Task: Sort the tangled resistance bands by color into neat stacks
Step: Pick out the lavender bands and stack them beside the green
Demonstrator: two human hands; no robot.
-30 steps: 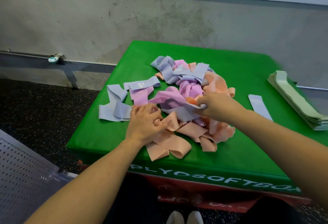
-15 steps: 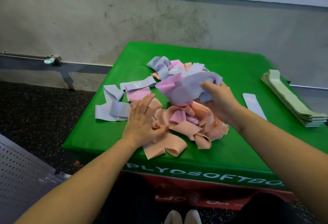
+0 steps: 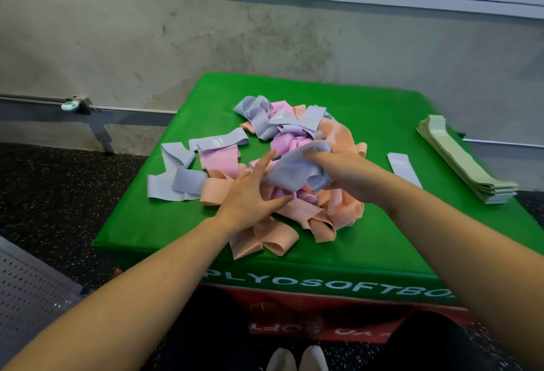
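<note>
Mostly soft crumpled bands (image 3: 297, 132), tangled.

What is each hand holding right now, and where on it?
The right hand grips a lavender band by its bunched right end, lifted over the pile. The left hand holds nothing; its straight fingers press on the peach bands.

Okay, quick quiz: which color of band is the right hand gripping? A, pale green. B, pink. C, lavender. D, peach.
C: the right hand curls round a bunched lavender band lifted just above the tangled pile, while the pale green bands lie stacked far to the right.
</note>
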